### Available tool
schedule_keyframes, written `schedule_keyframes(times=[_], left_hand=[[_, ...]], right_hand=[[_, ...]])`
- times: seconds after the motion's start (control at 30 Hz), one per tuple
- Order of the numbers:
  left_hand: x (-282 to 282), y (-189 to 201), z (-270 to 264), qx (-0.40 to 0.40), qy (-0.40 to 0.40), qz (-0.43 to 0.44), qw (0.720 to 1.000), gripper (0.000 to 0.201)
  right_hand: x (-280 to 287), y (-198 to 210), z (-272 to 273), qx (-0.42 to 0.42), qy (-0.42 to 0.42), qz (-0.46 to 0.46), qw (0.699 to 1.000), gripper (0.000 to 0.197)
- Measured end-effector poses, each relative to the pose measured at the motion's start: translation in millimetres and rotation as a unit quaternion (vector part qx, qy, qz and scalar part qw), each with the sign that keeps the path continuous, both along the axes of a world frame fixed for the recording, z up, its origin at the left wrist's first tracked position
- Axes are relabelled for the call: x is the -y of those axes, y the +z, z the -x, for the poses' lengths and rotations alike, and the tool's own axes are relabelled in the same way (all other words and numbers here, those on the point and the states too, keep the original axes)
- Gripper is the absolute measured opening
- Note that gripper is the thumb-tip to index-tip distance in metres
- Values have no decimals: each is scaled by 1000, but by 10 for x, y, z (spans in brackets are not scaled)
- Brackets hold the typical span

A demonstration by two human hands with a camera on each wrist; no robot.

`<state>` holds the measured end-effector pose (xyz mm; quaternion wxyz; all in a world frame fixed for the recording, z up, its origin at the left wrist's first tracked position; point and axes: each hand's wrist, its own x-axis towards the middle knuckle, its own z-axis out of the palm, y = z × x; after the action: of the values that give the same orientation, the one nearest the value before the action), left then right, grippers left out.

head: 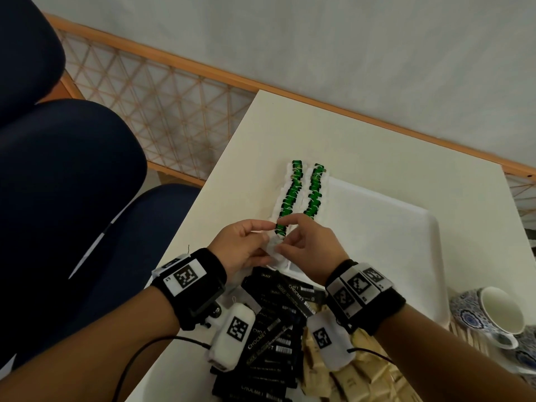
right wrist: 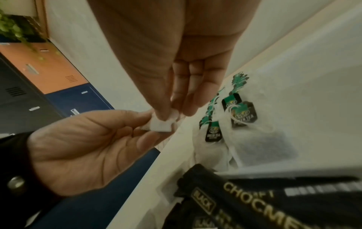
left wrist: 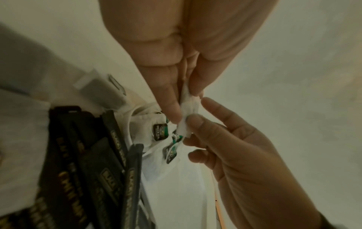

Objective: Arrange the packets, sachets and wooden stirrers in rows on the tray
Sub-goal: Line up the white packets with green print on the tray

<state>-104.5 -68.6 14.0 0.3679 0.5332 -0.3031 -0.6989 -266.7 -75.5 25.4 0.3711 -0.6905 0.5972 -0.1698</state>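
A white tea bag (head: 272, 248) hangs between both hands just above the tray's near left corner. My left hand (head: 268, 239) pinches it from the left, seen close in the left wrist view (left wrist: 184, 106). My right hand (head: 285, 237) pinches its other side with thumb and fingers (right wrist: 172, 113). Two rows of tea bags with green tags (head: 293, 192) (head: 314, 192) lie along the left edge of the white tray (head: 391, 227). Black Chocmet sachets (head: 275, 329) lie heaped below the hands, with brown packets (head: 362, 372) to their right. Wooden stirrers (head: 470, 338) lie beside the tray.
A blue-patterned cup (head: 499, 311) stands on saucers at the right, close to the stirrers. Dark blue chairs (head: 72, 198) stand left of the white table (head: 290, 126). A wood-framed lattice (head: 159, 105) runs behind the table.
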Motion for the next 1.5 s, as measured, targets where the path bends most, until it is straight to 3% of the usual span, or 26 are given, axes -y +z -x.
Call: schedule_keyframes(times=[0.2,0.33,0.47,0.6,0.7,0.83,1.0,1.17,1.33,1.5], left_hand=[[-49,23,49,-2,11,-13,1000,13],[-53,-1,27,29,-43,-20,998,7],[-16,15,14,45,-91,-20,995,17],[13,35,-1,89,-186,-5,979,16],[44,-17,-8,152,-169,23,974,12],[81,-122,-79,203,-111,68,971,12],[111,-171,-150,303,-130,129,935,10],[186,-194,-93,390,-206,140,886,20],[282,-252,30,456,-270,140,836,29],[325,-234,127,500,-302,153,797,48]], right_hand=[[-19,27,55,80,-38,-16,996,19],[-22,74,62,165,-32,-64,984,37],[-15,108,109,133,33,-59,989,50],[27,147,138,75,76,17,994,28],[85,189,206,77,36,1,996,7],[143,224,325,-13,22,-11,1000,7],[110,92,415,-100,64,-40,992,21],[109,-95,429,-148,75,-85,982,25],[99,-236,393,-172,51,-44,983,25],[-42,-396,375,-201,54,14,978,40]])
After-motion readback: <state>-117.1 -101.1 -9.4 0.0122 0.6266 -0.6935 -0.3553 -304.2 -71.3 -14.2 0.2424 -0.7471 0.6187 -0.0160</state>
